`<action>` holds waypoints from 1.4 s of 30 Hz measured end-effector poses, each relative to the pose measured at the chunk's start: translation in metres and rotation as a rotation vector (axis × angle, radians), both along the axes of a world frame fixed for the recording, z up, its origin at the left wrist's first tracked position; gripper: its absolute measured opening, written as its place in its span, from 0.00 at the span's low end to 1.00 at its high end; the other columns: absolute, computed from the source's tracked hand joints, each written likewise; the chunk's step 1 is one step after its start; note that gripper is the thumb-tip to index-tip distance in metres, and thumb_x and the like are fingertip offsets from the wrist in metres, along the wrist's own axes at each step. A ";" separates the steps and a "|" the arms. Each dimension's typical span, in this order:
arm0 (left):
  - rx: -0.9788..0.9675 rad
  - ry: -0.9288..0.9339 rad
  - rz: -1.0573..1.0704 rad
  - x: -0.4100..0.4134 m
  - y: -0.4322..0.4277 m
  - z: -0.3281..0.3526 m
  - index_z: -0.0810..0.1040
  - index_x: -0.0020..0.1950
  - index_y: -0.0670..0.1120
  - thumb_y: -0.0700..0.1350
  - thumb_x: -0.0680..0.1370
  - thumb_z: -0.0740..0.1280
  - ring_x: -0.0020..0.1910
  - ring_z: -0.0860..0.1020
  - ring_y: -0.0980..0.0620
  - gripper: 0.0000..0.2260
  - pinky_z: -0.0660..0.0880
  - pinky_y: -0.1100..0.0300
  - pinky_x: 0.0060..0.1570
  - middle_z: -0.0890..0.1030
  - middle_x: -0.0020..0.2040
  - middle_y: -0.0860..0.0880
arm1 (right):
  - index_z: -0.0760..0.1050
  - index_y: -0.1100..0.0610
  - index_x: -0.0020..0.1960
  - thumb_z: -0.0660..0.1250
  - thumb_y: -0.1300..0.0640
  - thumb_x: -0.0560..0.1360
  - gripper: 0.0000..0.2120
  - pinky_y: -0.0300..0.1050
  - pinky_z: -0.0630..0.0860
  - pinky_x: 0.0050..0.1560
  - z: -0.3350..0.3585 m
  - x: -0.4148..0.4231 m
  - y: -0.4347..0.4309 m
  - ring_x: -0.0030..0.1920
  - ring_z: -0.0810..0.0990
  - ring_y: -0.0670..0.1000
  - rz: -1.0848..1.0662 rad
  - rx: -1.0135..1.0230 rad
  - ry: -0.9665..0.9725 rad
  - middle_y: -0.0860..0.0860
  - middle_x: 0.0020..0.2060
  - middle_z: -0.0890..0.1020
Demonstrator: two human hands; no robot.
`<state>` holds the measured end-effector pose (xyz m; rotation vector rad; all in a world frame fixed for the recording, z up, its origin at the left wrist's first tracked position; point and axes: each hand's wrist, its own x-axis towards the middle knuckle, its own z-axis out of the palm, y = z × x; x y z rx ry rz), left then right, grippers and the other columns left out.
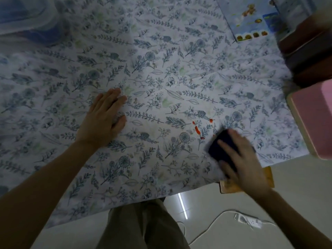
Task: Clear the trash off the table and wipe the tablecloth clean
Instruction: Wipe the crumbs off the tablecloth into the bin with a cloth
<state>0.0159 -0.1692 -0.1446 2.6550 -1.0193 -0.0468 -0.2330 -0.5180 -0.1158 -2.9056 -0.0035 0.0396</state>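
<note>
A white tablecloth [161,72] printed with blue leaves and flowers covers the table. Several red smears [197,130] mark the cloth near its front right part. My right hand [240,162] presses a dark blue cloth [221,148] flat onto the tablecloth just right of and below the red smears; the hand is motion-blurred. My left hand [106,115] lies flat on the tablecloth to the left, fingers together and pointing right, holding nothing.
A blue printed packet [251,20] lies at the back right. A pink box [312,119] and dark brown furniture [309,56] stand at the right edge. A wooden stool corner [248,184] shows under the table. A white power strip [249,220] and its cable lie on the floor.
</note>
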 end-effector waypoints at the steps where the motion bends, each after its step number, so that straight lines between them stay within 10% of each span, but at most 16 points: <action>1: -0.002 -0.001 -0.002 0.000 0.000 0.000 0.64 0.74 0.42 0.53 0.80 0.54 0.77 0.57 0.47 0.25 0.53 0.47 0.77 0.61 0.77 0.43 | 0.65 0.56 0.71 0.57 0.47 0.78 0.25 0.64 0.61 0.69 0.003 0.008 -0.015 0.73 0.60 0.62 -0.108 0.013 -0.005 0.60 0.74 0.59; 8: -0.002 -0.003 -0.004 0.001 0.001 -0.001 0.64 0.74 0.42 0.51 0.79 0.56 0.77 0.57 0.46 0.25 0.53 0.47 0.77 0.62 0.77 0.43 | 0.66 0.59 0.70 0.54 0.48 0.79 0.23 0.62 0.60 0.69 -0.003 0.122 -0.002 0.70 0.63 0.66 -0.711 0.033 -0.149 0.64 0.73 0.61; 19: 0.035 0.007 -0.003 0.000 -0.002 0.004 0.62 0.75 0.43 0.51 0.80 0.55 0.78 0.56 0.46 0.25 0.52 0.47 0.77 0.60 0.77 0.43 | 0.60 0.51 0.73 0.59 0.46 0.78 0.26 0.64 0.60 0.71 -0.014 0.048 0.077 0.75 0.56 0.61 0.150 -0.033 -0.023 0.59 0.75 0.57; 32: 0.052 0.018 0.005 0.001 -0.001 0.002 0.63 0.75 0.43 0.52 0.80 0.54 0.78 0.55 0.48 0.25 0.52 0.48 0.77 0.60 0.77 0.44 | 0.59 0.55 0.74 0.50 0.45 0.79 0.26 0.63 0.52 0.73 -0.002 0.161 0.012 0.73 0.56 0.66 -0.703 0.010 -0.022 0.63 0.75 0.56; 42: 0.056 0.015 -0.008 0.000 -0.002 0.004 0.59 0.77 0.44 0.53 0.81 0.52 0.78 0.54 0.48 0.26 0.51 0.47 0.77 0.58 0.78 0.44 | 0.60 0.53 0.74 0.53 0.47 0.80 0.24 0.60 0.51 0.75 -0.011 0.122 0.177 0.76 0.51 0.61 0.000 0.087 -0.066 0.59 0.76 0.54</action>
